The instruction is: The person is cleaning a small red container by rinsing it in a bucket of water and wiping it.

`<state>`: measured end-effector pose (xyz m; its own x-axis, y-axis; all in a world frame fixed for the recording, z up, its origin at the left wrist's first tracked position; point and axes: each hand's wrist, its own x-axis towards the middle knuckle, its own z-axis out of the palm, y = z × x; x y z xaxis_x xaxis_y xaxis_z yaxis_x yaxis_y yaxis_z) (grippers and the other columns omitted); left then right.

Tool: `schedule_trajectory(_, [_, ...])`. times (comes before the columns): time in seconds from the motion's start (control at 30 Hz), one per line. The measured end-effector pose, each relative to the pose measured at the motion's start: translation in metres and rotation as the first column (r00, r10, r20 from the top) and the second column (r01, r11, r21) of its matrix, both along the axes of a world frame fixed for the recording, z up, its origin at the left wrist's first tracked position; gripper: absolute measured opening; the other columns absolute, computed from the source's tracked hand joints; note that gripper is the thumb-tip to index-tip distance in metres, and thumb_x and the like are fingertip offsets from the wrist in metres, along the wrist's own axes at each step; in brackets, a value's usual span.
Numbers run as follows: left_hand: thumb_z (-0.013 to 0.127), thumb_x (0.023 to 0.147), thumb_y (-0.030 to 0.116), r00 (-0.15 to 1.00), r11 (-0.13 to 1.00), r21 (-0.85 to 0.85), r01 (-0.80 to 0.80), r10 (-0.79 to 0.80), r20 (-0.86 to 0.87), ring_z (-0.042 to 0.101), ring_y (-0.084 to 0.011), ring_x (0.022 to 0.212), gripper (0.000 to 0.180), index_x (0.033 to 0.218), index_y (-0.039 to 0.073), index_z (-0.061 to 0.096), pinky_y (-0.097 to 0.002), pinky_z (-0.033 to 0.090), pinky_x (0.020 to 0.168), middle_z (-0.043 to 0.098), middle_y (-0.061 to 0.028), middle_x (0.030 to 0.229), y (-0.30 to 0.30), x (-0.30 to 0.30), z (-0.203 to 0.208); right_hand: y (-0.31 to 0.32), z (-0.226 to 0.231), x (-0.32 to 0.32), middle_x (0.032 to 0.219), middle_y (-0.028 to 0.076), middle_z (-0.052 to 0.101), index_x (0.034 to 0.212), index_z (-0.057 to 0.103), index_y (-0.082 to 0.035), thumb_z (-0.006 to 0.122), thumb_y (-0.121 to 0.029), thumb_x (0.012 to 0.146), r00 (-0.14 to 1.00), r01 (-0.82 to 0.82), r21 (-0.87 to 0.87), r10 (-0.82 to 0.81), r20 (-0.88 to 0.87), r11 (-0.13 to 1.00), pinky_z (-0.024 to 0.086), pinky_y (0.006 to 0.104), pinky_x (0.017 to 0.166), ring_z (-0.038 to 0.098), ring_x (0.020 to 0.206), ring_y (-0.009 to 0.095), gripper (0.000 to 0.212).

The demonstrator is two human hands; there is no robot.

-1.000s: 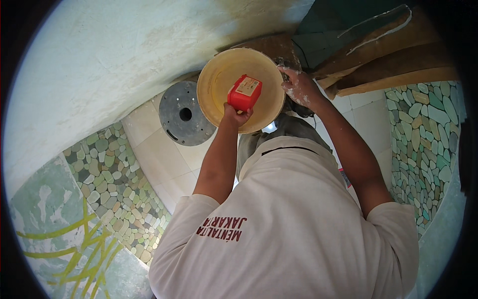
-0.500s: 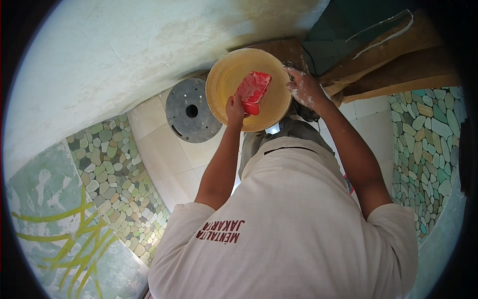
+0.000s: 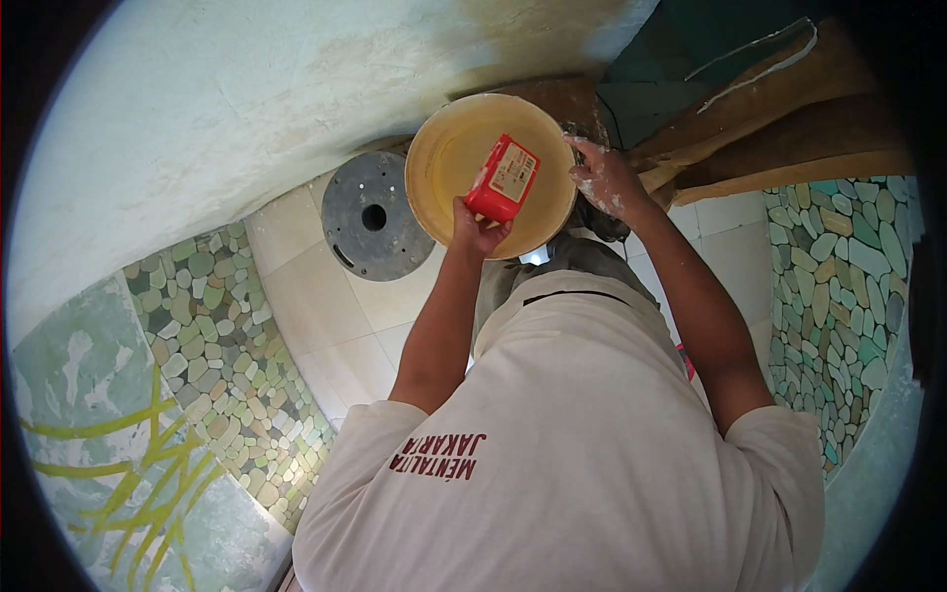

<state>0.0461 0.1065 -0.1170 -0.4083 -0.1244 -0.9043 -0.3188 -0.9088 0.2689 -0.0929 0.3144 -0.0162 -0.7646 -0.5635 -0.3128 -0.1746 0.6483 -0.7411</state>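
My left hand [image 3: 479, 231] is closed round one end of a red plastic tub [image 3: 509, 180], small and rectangular. Its label side faces up, over the mouth of a round yellowish bucket [image 3: 422, 168]. At the bucket's right edge, my right hand [image 3: 607, 180] is smeared with white paste and closed on the rim. Its index finger reaches along the rim; the other fingers are partly hidden. Pale residue coats the bucket's inside.
A grey round disc [image 3: 374, 217] with a central hole lies left of the bucket. A plastered wall [image 3: 296, 89] rises beyond. Brown sheeting [image 3: 789, 128] hangs at the right. Pebble-patterned strips [image 3: 212, 326] border the pale floor tiles [image 3: 316, 286].
My left hand has turned the red tub over: its paste-smeared inner side faced up before, and now the label side does. My right hand stays at the bucket's rim.
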Motion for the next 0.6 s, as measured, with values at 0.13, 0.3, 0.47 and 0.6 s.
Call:
schedule_trajectory(0.13, [0.042, 0.085, 0.049, 0.972, 0.859, 0.455, -0.233, 0.188, 0.143, 0.054, -0.0331, 0.085, 0.051, 0.117, 0.009, 0.045, -0.034, 0.049, 0.058, 0.049, -0.018, 0.109, -0.001, -0.002, -0.021, 0.001, 0.003, -0.002, 0.089, 0.014, 0.064, 0.129, 0.047, -0.007, 0.059, -0.005, 0.082, 1.0, 0.002, 0.032, -0.003, 0.024, 0.999, 0.046, 0.0282, 0.07, 0.053, 0.07, 0.013, 0.048])
schedule_trajectory(0.3, [0.034, 0.087, 0.046, 0.938, 0.765, 0.542, -0.346, 0.273, 0.214, 0.054, -0.0317, 0.08, 0.05, 0.12, 0.01, 0.043, -0.0335, 0.047, 0.057, 0.051, -0.0189, 0.104, -0.004, -0.006, -0.062, 0.004, -0.003, 0.001, 0.099, 0.016, 0.063, 0.13, 0.047, -0.008, 0.058, -0.004, 0.083, 0.998, -0.013, 0.011, 0.014, -0.056, 1.0, 0.046, 0.0279, 0.073, 0.053, 0.073, 0.014, 0.048])
schedule_trajectory(0.47, [0.032, 0.089, 0.045, 0.954, 0.889, 0.345, -0.301, 0.283, 0.102, 0.053, -0.0304, 0.083, 0.048, 0.12, 0.01, 0.044, -0.0353, 0.047, 0.06, 0.052, -0.0164, 0.104, 0.001, -0.008, -0.052, 0.003, 0.013, 0.002, 0.109, 0.016, 0.061, 0.13, 0.046, -0.007, 0.057, -0.002, 0.082, 0.999, -0.033, 0.095, 0.036, -0.031, 0.995, 0.046, 0.0282, 0.075, 0.055, 0.078, 0.015, 0.049])
schedule_trajectory(0.6, [0.034, 0.09, 0.048, 0.995, 0.994, -0.103, -0.034, 0.044, 0.09, 0.055, -0.0261, 0.087, 0.047, 0.117, 0.011, 0.046, -0.0383, 0.049, 0.065, 0.054, -0.0104, 0.109, 0.003, -0.013, -0.034, 0.008, -0.001, -0.001, 0.11, 0.015, 0.061, 0.13, 0.046, -0.006, 0.057, -0.001, 0.082, 1.0, -0.024, 0.04, 0.025, -0.012, 0.999, 0.046, 0.0286, 0.076, 0.056, 0.079, 0.014, 0.05])
